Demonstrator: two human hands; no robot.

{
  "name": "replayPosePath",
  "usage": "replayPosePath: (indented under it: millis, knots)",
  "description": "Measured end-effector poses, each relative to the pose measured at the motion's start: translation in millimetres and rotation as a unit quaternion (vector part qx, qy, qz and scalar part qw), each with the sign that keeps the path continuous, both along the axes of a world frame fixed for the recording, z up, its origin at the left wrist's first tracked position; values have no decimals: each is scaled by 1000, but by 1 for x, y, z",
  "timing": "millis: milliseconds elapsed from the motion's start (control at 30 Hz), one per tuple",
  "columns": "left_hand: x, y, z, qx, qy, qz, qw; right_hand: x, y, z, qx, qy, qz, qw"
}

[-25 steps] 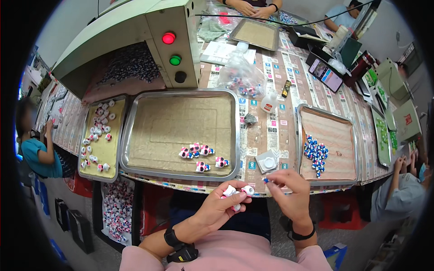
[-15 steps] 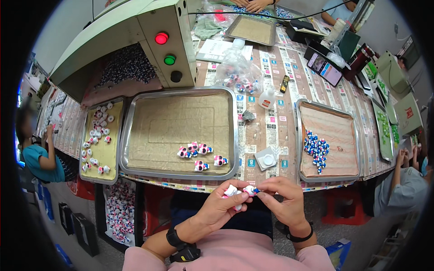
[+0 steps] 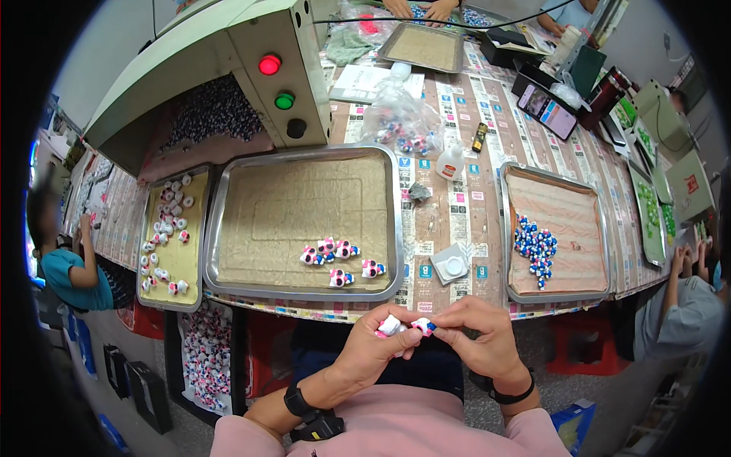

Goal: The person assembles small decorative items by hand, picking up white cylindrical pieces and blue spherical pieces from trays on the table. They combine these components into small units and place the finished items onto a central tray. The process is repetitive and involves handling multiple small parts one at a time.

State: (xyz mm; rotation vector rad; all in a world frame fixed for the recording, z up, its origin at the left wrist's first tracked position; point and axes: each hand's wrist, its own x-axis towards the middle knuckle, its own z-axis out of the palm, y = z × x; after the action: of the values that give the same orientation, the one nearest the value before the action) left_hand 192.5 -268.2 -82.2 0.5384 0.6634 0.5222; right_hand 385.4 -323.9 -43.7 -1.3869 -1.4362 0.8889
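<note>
In front of my chest, my left hand (image 3: 367, 340) is closed around small white toy figurine heads with pink trim (image 3: 391, 326). One of them is pinched at its thumb and fingertips. My right hand (image 3: 484, 335) grips a small blue figurine body (image 3: 431, 327) between thumb and fingers, against that pinched head. Whether the two parts are fully joined I cannot tell, as the fingertips cover the contact. Just beyond my hands, a large metal tray (image 3: 304, 288) holds several put-together figurines (image 3: 335, 248) with dark eyes near its right front corner.
A narrow tray (image 3: 190, 251) of white heads lies left; a pink-lined tray (image 3: 579, 263) with blue bodies (image 3: 535, 245) lies right. Between them are a white bottle (image 3: 450, 163), a small white dish (image 3: 451, 264) and a bagged pile (image 3: 407, 135). A machine (image 3: 293, 68) stands far left; co-workers sit around.
My right fingers have closed in a little on my left hand, and the blue body sits closer against the white head. Far off, a co-worker's hands have moved apart.
</note>
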Motion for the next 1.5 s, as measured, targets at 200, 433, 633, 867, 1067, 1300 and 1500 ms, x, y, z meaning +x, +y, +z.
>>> replayPosePath:
  millis: [200,433,633,867,1067,1300,1500]
  knots:
    - [-7,0,12,-3,8,13,1000,3,7,9,-16,17,50,998]
    - [-51,44,28,251,236,92,934,3,1,9,17,-17,-49,999]
    - [-103,82,18,471,448,67,757,68,-4,-7,51,-199,-312,928]
    - [-97,88,22,534,427,133,718,110,-3,-29,58,-309,-310,897]
    - [-78,59,35,306,151,64,938,107,23,-41,61,-356,-273,891]
    - [-31,29,25,-158,-148,-45,975,102,28,-42,18,-378,-284,881]
    - [-12,11,12,-219,-171,-48,959,95,23,-37,37,-360,-320,876]
